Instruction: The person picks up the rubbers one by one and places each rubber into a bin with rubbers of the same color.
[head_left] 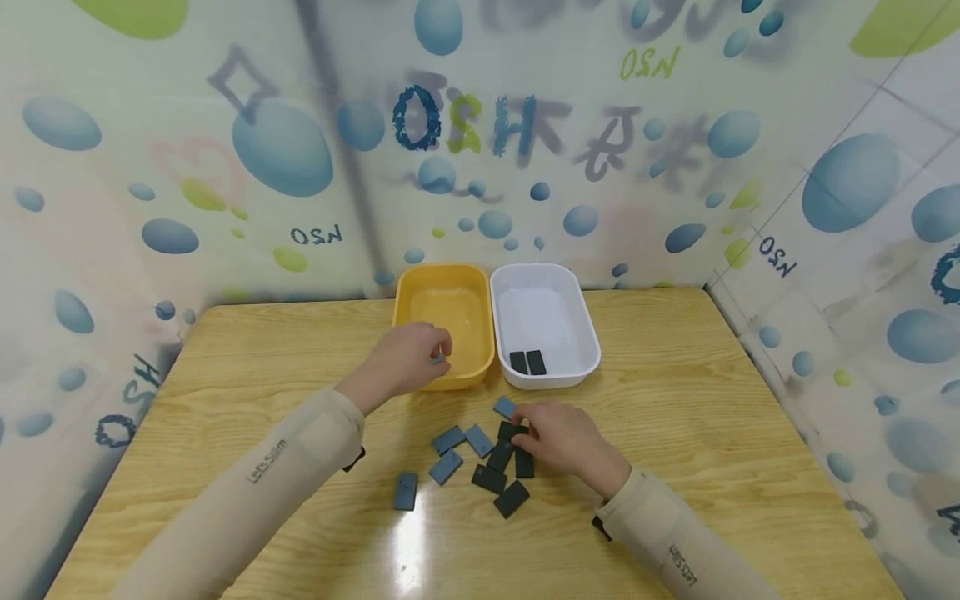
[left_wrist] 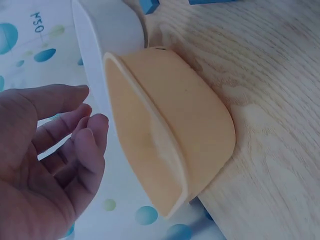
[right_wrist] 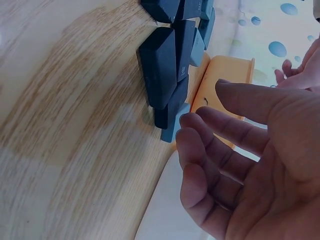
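Over the front left of the yellow bin (head_left: 480, 333), my left hand (head_left: 401, 357) has its fingers bent. A small bluish patch shows between them in the head view, but the left wrist view shows a gap between thumb and fingertips and no piece in the hand (left_wrist: 65, 145). My right hand (head_left: 562, 437) is over the black pieces (head_left: 501, 455), fingertips near the upper ones; in the right wrist view the hand (right_wrist: 235, 150) is loosely curved and holds nothing visible. A blue piece (head_left: 505, 407) lies by its fingertips.
The white bin (head_left: 543, 317), touching the yellow one, holds two black pieces (head_left: 527, 362). Several blue pieces (head_left: 447, 440) lie left of the black ones, one (head_left: 406, 492) apart nearer the front. A patterned wall stands behind the wooden table (head_left: 300, 333).
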